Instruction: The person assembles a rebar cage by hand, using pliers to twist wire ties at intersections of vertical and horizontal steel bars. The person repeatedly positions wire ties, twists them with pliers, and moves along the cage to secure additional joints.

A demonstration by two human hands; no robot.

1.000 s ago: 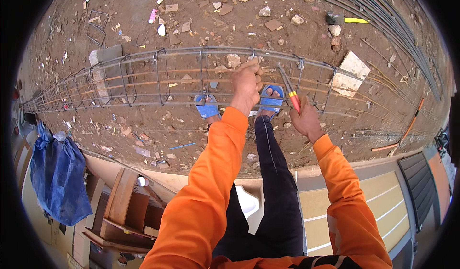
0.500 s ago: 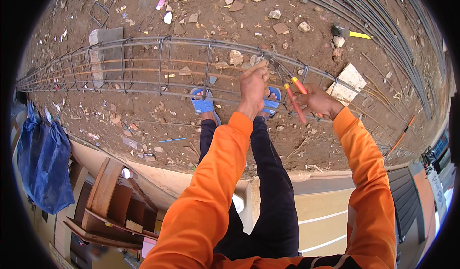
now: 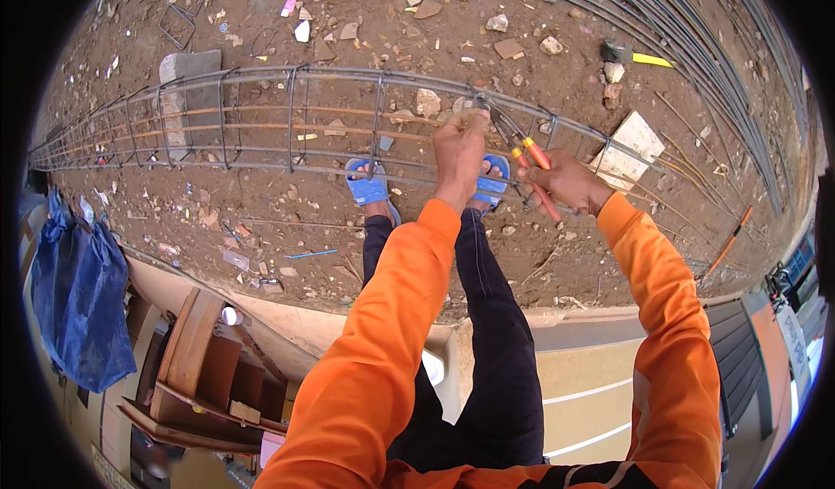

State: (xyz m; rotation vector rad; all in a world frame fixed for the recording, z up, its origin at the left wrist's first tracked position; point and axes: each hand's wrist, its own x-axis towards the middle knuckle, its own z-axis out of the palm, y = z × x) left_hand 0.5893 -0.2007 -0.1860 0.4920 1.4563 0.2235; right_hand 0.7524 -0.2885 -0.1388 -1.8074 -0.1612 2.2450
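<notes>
Head view: my left hand (image 3: 458, 145) is clenched on the top bar of the rebar cage (image 3: 261, 119), close to a stirrup joint; I judge this grip steadies the bar so the joint does not shift under the tool; my right hand (image 3: 570, 183) is closed around the red-and-yellow handles of the pliers (image 3: 522, 154), whose nose points up and left to the same joint, just beside the left fingers; whether a tie wire sits in the nose is too small to tell. The cage lies lengthwise across the dirt, running from the far left edge to the right, raised on a grey block (image 3: 187, 76) at its left part and near a pale slab (image 3: 631, 145) at its right; the raised position appears to leave room under the bars. My feet in blue sandals (image 3: 370, 189) stand against the near side of the cage, so both hands reach the top bar directly. Loose long bars (image 3: 696, 45) lie well apart at upper right; a yellow-handled hammer (image 3: 635, 56) lies on the ground beyond the cage. Containers: a blue bag (image 3: 78, 306) hangs at lower left, contents hidden; wooden shelving (image 3: 200, 376) stands beside it, contents unclear.
</notes>
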